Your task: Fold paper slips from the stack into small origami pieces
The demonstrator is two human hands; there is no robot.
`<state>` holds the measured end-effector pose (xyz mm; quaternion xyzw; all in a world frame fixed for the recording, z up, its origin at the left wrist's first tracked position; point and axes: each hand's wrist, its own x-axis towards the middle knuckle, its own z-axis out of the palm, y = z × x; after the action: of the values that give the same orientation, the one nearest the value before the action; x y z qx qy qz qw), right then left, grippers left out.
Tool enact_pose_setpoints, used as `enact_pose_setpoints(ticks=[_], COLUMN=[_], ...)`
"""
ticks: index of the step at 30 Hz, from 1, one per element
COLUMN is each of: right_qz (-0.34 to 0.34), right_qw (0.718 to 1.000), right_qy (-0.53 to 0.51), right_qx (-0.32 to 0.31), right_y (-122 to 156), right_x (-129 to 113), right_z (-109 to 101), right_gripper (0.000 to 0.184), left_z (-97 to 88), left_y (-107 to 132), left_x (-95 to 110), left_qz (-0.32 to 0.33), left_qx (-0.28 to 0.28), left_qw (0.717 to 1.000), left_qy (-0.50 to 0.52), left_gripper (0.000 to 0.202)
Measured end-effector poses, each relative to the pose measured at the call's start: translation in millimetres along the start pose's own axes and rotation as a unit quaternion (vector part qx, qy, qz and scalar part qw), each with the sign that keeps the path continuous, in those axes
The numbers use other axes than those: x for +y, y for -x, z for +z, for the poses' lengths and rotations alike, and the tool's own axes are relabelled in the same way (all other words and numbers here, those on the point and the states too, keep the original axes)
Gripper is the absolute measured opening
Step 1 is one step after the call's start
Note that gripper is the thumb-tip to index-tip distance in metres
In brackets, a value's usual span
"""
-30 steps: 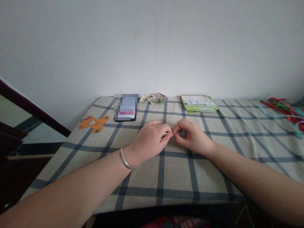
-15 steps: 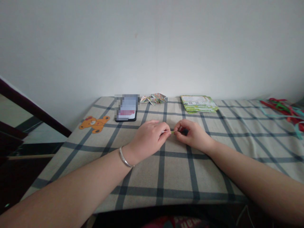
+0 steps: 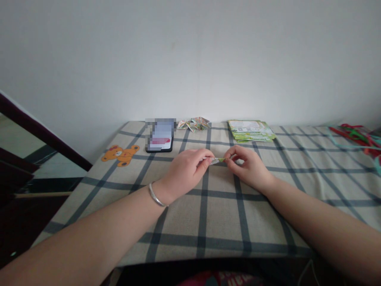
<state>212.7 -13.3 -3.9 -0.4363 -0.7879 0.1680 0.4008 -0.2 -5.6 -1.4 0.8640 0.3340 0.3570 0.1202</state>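
Note:
A narrow folded strip of printed paper (image 3: 217, 160) is stretched between my two hands over the checked tablecloth (image 3: 220, 206). My left hand (image 3: 187, 171), with a silver bangle on its wrist, pinches the strip's left end. My right hand (image 3: 248, 167) pinches the right end with thumb and forefinger. Both hands hover just above the cloth near the table's middle.
A phone (image 3: 160, 136) lies at the back left, with several small folded paper pieces (image 3: 194, 124) beside it and a stack of green printed sheets (image 3: 251, 131) further right. Red and green ribbons (image 3: 358, 135) lie at the far right. A bear print (image 3: 120, 154) marks the cloth's left side.
My hands have drawn apart, and more of the paper strip shows between them. They have also risen slightly toward the back of the table.

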Motion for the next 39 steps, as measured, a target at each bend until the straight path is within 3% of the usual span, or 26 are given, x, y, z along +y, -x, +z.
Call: enact_pose_setpoints(ticks=[10,14,22,28,39], right_qz=[0.002,0.008,-0.003,0.002,0.012], right_qw=[0.997,0.996,0.998,0.993,0.99], right_qy=[-0.078,-0.091,-0.052,-0.1,-0.105], right_qx=[0.023,0.003,-0.042,-0.055,-0.093], right_y=[-0.1,0.1,2.7,3.1,4.6], right_x=[1.1,4.4,3.3,3.2,-5.4], right_z=[1.1,3.4,3.7,5.1,1.2], right_gripper=[0.005,0.005,0.002,0.001,0.02], left_z=[5.5,5.2,7.8,14.8,12.9], left_y=[-4.2,-5.6,-2.4,-2.6,-1.2], left_x=[-12.9,-15.7,-10.5,-13.7,-6.3], left_qz=[-0.041,-0.073,-0.073,-0.096,-0.078], left_qx=[0.072,0.066,0.042,0.048,0.04], left_qw=[0.995,0.989,0.985,0.968,0.987], left_qy=[0.057,0.108,0.151,0.228,0.138], left_gripper=[0.015,0.018,0.02,0.017,0.015])
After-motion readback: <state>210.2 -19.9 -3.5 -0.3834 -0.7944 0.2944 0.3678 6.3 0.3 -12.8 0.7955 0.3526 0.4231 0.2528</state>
